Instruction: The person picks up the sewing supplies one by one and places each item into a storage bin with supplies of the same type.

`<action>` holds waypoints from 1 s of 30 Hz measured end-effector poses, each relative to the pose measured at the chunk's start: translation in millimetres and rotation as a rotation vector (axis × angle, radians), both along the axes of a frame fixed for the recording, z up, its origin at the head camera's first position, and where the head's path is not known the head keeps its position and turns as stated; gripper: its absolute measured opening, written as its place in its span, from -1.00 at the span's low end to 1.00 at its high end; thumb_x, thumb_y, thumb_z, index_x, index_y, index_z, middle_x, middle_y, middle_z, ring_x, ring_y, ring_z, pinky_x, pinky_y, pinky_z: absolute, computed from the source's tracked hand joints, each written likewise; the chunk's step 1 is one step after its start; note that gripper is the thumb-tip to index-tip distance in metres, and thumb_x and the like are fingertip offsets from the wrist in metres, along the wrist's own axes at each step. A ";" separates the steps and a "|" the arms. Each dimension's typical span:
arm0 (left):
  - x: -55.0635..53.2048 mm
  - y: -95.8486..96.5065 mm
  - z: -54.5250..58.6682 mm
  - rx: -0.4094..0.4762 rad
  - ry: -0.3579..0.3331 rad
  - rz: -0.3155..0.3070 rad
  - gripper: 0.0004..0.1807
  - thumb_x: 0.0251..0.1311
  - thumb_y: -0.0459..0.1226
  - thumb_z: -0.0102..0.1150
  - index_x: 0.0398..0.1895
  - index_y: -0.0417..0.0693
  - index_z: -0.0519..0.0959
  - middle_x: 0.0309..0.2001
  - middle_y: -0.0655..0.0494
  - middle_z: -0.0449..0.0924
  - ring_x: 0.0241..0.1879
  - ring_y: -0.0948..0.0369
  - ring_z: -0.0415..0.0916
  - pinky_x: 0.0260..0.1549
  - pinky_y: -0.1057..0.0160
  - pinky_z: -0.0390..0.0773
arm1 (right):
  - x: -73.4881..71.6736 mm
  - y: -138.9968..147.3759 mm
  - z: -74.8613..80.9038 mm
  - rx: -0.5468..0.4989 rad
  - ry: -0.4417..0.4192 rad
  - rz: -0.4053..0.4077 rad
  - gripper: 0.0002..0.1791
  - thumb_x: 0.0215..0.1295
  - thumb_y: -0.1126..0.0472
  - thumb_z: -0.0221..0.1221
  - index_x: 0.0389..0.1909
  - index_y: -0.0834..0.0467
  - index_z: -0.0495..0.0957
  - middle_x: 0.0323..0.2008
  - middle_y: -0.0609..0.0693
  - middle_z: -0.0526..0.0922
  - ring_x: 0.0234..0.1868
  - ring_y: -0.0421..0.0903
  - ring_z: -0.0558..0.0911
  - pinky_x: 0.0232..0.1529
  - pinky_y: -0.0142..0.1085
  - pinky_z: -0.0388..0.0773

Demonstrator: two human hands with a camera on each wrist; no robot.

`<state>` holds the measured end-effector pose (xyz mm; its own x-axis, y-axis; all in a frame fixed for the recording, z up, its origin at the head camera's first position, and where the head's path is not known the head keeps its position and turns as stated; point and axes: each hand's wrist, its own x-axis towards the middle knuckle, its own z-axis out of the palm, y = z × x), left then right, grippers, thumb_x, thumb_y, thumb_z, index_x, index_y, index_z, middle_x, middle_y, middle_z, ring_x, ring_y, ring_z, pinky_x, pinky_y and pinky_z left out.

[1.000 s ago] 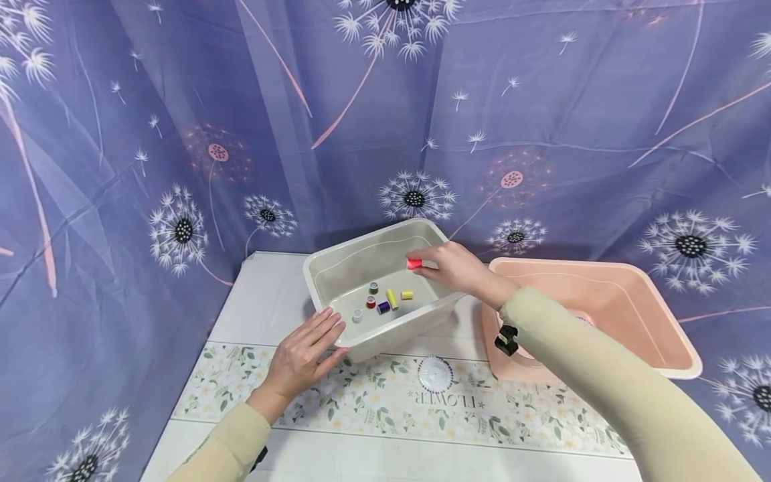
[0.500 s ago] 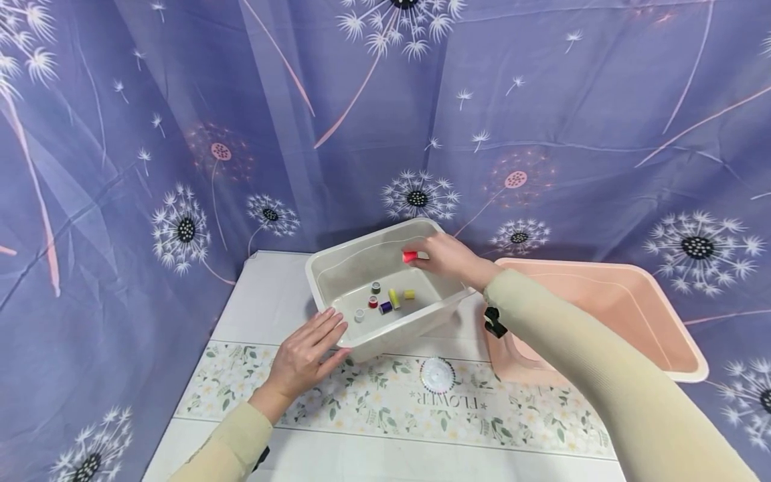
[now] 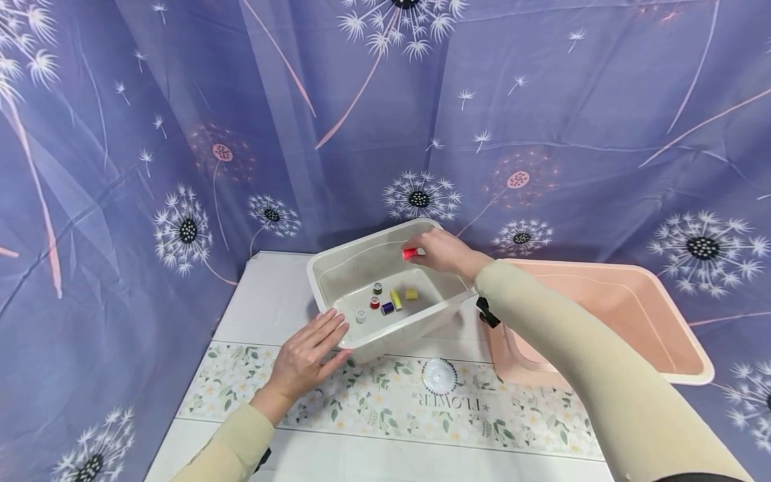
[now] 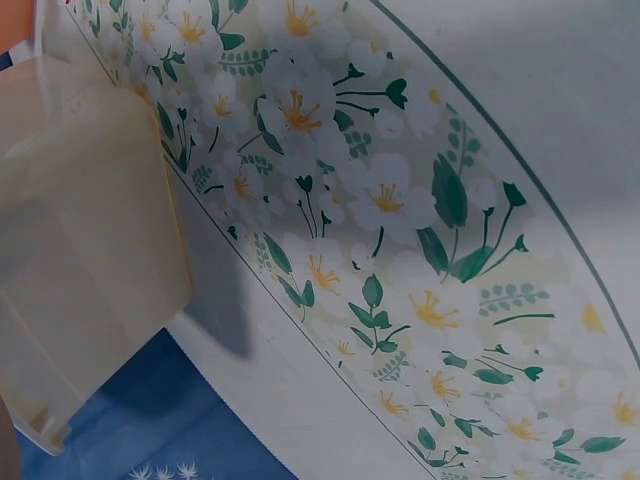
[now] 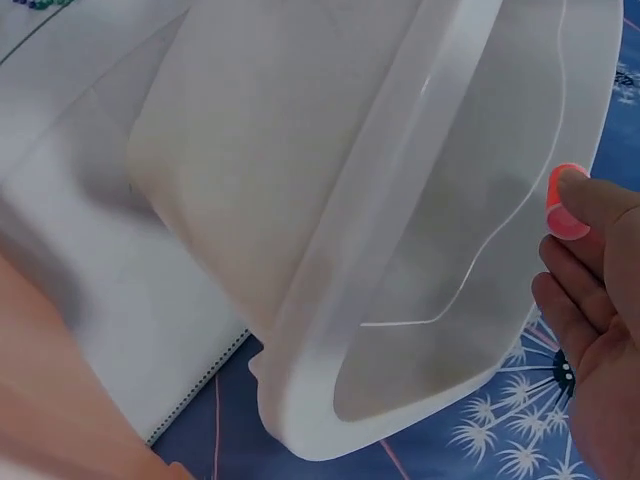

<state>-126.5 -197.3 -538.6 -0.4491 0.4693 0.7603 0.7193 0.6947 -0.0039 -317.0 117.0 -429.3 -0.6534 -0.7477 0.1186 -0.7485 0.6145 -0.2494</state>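
Over the far right part of the grey basin [image 3: 415,320], my right hand [image 3: 442,252] pinches a bright red thread spool [image 3: 409,254] between thumb and fingers. The right wrist view shows that same spool [image 5: 568,202] at the fingertips, above the basin's interior. My left hand [image 3: 306,355] rests with straight fingers on the basin's near left rim. On the basin floor lie a white spool [image 3: 361,315], a dark red spool [image 3: 375,302], a dark green spool [image 3: 377,288], a purple spool [image 3: 387,308], a slim yellow spool [image 3: 395,299] and a short yellow spool [image 3: 411,294].
A pink basin [image 3: 638,294] stands to the right, partly behind my right sleeve. A round white pin wheel [image 3: 440,376] with coloured pinheads lies in front of the grey basin on the flowered table cover [image 3: 241,381]. A purple dandelion-print curtain [image 3: 337,181] hangs behind.
My right hand has shifted slightly left and away from me over the grey basin, still pinching the red spool, which has turned a little. The left hand stays on the rim.
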 end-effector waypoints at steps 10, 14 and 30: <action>0.4 -0.7 0.2 -0.006 -0.018 0.002 -0.42 0.65 0.11 -0.01 0.14 -0.18 0.75 0.16 -0.12 0.76 0.19 -0.09 0.71 0.23 -0.05 0.71 | -9.4 -7.3 -6.9 0.033 -0.037 0.038 -0.82 0.42 0.26 0.39 -0.03 0.20 0.79 -0.13 0.04 0.85 -0.12 0.01 0.81 0.11 -0.07 0.76; 0.3 -0.9 0.3 -0.011 -0.018 0.008 -0.41 0.66 0.12 -0.04 0.13 -0.18 0.75 0.15 -0.12 0.76 0.19 -0.09 0.71 0.22 -0.06 0.72 | -9.7 -12.1 -7.6 0.070 -0.037 0.041 -0.81 0.41 0.24 0.39 -0.02 0.17 0.79 -0.09 0.03 0.85 -0.10 0.01 0.82 0.11 -0.06 0.76; -0.2 -2.2 -2.2 -0.019 -0.021 0.016 -0.42 0.63 0.13 0.02 0.14 -0.16 0.75 0.17 -0.10 0.76 0.22 -0.07 0.70 0.25 -0.04 0.70 | -10.4 -17.9 -13.9 0.154 -0.095 -0.018 -0.59 0.43 0.21 0.37 0.25 0.22 0.69 0.20 0.10 0.75 0.22 0.14 0.73 0.37 0.01 0.62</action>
